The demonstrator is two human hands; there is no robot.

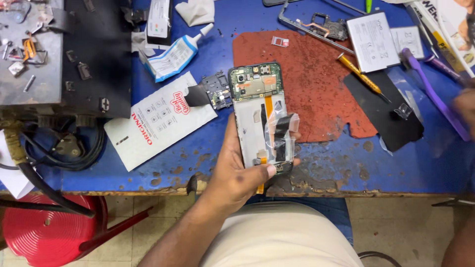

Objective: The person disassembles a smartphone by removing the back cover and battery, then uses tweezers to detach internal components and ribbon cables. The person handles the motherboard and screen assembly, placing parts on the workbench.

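Left hand [236,170] grips an opened phone [262,116], back cover off, circuit board and orange flex cable exposed; thumb pressed on its near right edge, fingers wrapped behind. Phone held upright above the near edge of the blue table [420,163], its top over the red mat [311,79]. Clear film [283,129] clings to its lower half. Right hand [465,106] blurred at the right edge near a purple toothbrush [435,94]; grip cannot be told. Left of the phone: black camera bracket [217,91], white packet [158,118], glue tube [175,54]. Far right: battery [372,42], yellow screwdriver [358,74].
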